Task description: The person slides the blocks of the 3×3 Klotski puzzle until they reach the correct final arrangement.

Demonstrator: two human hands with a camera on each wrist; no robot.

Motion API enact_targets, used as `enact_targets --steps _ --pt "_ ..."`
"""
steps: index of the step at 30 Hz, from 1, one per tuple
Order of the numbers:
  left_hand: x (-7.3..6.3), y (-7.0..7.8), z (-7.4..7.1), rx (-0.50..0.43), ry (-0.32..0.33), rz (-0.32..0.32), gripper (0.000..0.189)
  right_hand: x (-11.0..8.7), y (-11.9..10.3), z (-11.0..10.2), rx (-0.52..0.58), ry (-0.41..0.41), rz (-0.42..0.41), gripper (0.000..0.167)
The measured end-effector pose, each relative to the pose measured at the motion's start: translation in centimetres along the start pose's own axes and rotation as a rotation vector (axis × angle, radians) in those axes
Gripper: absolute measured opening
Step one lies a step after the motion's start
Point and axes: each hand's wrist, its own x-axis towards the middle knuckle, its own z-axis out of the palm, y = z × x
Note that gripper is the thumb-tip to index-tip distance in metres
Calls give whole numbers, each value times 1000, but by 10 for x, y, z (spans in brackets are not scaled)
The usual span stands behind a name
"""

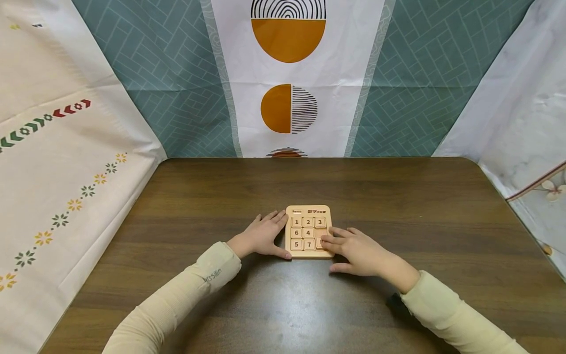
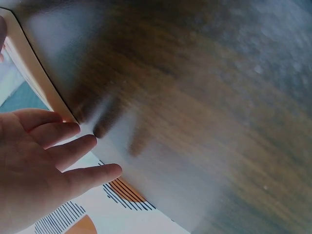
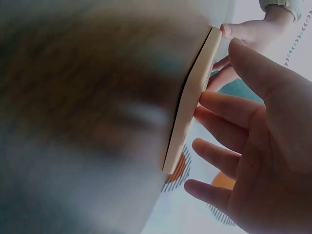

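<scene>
A wooden number slide puzzle (image 1: pixel 309 255) lies flat on the table, its square tiles bearing dark printed numbers. My left hand (image 1: pixel 261 235) rests along its left side, with straight fingers at the upper left edge and the thumb at the lower left corner. From the right, my right hand (image 1: pixel 360 251) reaches over the frame. Its fingertips touch the bottom right tile (image 1: pixel 320 244) and partly hide its number. Just above that tile, below tile 3 (image 1: pixel 320 222), the bare bottom of the frame shows. In the right wrist view, the puzzle's side edge (image 3: pixel 190 102) runs beside the extended fingers.
The dark wood table (image 1: pixel 212 191) extends around the puzzle on all sides. Behind it hangs a teal and white patterned cloth (image 1: pixel 177 108). Pale printed cloths, such as the flowered one (image 1: pixel 57 187), flank the table left and right.
</scene>
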Motion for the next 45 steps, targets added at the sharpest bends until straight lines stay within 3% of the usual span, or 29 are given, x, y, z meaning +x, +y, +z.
enact_targets --steps 14,29,45 --pt "1 -1 1 6 1 5 108 -1 -3 -1 -12 7 -25 57" --pt "1 -1 1 19 -4 1 107 28 -2 -4 0 7 -30 60" --pt "1 -1 2 19 -3 1 107 30 -2 -4 10 -27 -34 60"
